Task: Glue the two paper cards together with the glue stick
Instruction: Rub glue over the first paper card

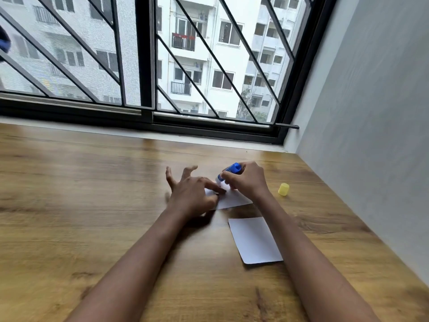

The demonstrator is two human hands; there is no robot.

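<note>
A wooden table (92, 205) beneath a barred window (144, 54) carries everything used in the task, and the work is kept near the right-hand wall, within easy reach of both arms.

Two white paper cards are laid flat on it. The nearer card (255, 240) is left bare and untouched, just beside the right forearm, presumably so that it stays clean until it is needed for pressing on. The farther card (234, 198) is pinned down by the left hand (192, 194), whose fingers are spread and pressed on the card's left part, so that the paper is not dragged along by the sticky glue.

The blue glue stick (229, 170) is gripped in the closed right hand (246, 180) and tilted, its tip brought down to the far edge of the pinned card; whether glue is already laid cannot be told.

The yellow cap (283, 189) is stood apart on the table to the right, out of the way of the strokes.
</note>
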